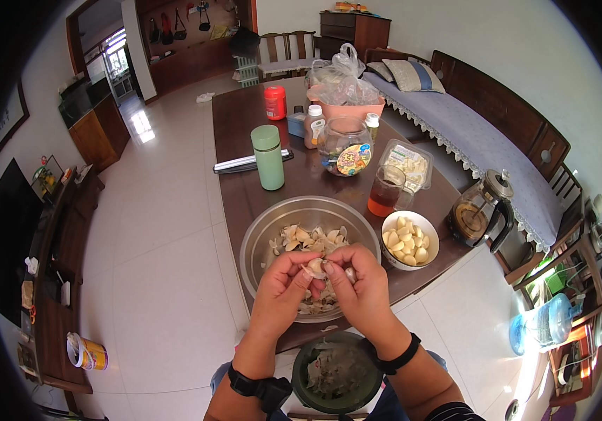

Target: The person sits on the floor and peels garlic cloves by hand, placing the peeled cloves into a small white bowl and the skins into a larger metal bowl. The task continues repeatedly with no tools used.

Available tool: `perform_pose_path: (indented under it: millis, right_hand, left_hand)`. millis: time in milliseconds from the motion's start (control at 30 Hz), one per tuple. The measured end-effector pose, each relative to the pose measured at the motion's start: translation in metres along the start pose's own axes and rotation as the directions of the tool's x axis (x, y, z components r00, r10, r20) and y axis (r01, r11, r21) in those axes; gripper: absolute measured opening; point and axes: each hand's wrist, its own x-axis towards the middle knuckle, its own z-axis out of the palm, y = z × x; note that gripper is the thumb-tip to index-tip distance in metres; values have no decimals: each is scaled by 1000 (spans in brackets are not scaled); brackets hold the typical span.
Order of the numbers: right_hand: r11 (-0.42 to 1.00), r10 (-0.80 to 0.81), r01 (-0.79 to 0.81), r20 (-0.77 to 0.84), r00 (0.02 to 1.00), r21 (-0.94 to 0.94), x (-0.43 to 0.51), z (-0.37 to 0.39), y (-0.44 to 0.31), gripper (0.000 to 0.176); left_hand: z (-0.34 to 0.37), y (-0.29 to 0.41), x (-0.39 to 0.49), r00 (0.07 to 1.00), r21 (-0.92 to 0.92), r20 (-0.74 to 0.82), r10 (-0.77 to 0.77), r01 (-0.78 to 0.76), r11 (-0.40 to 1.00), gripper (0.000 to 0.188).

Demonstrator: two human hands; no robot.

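Both hands meet over a wide stainless steel basin [259,226] near the table's front edge. My left hand [287,281] pinches a garlic clove [315,267] with loose papery skin between thumb and fingers. My right hand [358,279] grips the same clove's skin at its right side, and another unpeeled clove [351,274] is tucked in its fingers. Unpeeled cloves and skins [311,238] lie in the basin, partly hidden by the hands. To the right, a white bowl [410,267] holds several peeled cloves [407,242]. Below, a green bin [301,387] contains garlic skins [337,368].
On the dark table [237,184] stand a green bottle [268,160], a glass mug of reddish drink [385,197], a clear plastic jar [345,147] and a lidded plastic box [408,163]. A glass teapot [477,210] sits at the right edge, beside a wooden bench [469,121].
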Motion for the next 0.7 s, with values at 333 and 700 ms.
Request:
perform_pose_path:
  millis: [333,700]
  right_hand:
    - [1000,18,-19,43,999,6,1,-3,7,9]
    - [970,-159,188,177,971,-156,3,-5,7,19]
  left_hand:
    - [9,0,-3,991,246,-27,134,-123,961,24]
    - [11,-2,-5,976,474,-80,202,-141,869,23]
